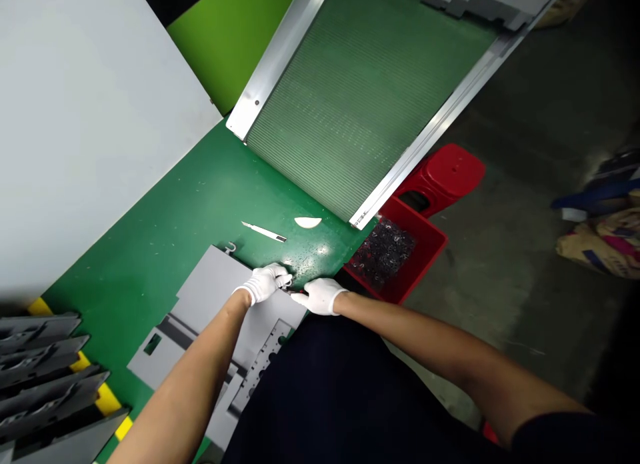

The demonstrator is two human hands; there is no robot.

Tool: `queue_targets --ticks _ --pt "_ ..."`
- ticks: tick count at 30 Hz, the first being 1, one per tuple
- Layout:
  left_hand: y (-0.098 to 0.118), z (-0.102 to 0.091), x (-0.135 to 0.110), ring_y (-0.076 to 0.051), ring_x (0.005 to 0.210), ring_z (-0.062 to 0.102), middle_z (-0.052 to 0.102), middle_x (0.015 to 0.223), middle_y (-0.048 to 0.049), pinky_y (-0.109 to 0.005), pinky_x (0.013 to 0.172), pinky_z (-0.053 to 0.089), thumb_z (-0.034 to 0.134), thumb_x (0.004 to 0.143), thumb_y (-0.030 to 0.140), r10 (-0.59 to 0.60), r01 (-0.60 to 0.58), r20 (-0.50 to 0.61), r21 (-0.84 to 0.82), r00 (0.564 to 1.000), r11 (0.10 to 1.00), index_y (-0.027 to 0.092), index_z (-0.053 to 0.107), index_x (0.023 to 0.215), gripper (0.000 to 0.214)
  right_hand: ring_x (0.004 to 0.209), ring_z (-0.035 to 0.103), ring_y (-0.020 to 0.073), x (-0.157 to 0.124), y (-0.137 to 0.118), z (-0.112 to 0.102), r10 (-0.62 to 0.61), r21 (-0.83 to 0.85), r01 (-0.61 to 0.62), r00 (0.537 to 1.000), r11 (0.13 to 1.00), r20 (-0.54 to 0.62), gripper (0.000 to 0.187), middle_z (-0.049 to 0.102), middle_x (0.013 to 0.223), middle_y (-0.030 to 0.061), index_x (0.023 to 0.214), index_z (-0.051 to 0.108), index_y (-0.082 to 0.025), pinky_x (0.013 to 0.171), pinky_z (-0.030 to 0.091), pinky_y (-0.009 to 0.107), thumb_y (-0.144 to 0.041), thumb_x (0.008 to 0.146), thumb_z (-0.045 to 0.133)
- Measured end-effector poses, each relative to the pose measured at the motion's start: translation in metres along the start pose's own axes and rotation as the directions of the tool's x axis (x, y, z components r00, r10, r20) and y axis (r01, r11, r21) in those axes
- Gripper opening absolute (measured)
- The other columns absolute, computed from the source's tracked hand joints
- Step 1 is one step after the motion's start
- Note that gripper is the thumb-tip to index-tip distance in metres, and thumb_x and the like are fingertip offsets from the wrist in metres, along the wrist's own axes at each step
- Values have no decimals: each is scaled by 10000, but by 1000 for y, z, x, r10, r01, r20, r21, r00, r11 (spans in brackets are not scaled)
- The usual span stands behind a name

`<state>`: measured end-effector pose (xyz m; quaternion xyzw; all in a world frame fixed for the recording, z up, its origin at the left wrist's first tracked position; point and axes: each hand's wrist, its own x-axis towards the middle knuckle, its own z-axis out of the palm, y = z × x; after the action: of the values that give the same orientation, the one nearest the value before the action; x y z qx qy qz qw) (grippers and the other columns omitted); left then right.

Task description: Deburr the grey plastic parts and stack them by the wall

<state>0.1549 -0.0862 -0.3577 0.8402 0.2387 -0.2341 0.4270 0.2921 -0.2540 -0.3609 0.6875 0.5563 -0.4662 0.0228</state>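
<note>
A large grey plastic panel with cut-outs and a perforated strip lies on the green bench, close against my body. My left hand, in a white glove, is closed at the panel's far right corner, its fingertips pinching around a small hook-shaped bit there. Opposite it, my gloved right hand is closed on what looks like small red-handled nippers, mostly hidden by the fingers. The tool's tip meets the same corner. Another hook sticks out from the panel's far edge.
A slim craft knife and a pale half-round piece lie beyond the panel. Past them, a conveyor belt carries a grey part. A red bin of dark scraps and a red stool stand right; racked panels stand left.
</note>
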Motion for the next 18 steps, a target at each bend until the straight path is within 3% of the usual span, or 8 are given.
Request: queue_targets --ticks 11,18 --pt "-5 0 1 -177 831 606 653 932 -31 -282 833 483 449 904 637 -33 34 17 -58 999 998 227 673 808 477 992 711 315 -1 -6 12 48 45 -46 998 998 -31 685 746 1057 183 1098 721 -166 817 528 393 -672 959 280" --pt "-2 -2 3 -182 801 602 657 884 -31 -298 815 493 463 891 643 -61 61 5 -130 998 990 213 636 768 480 961 711 358 1 -13 10 51 29 -50 997 998 -65 749 751 957 211 1022 753 -114 821 520 427 -676 962 262"
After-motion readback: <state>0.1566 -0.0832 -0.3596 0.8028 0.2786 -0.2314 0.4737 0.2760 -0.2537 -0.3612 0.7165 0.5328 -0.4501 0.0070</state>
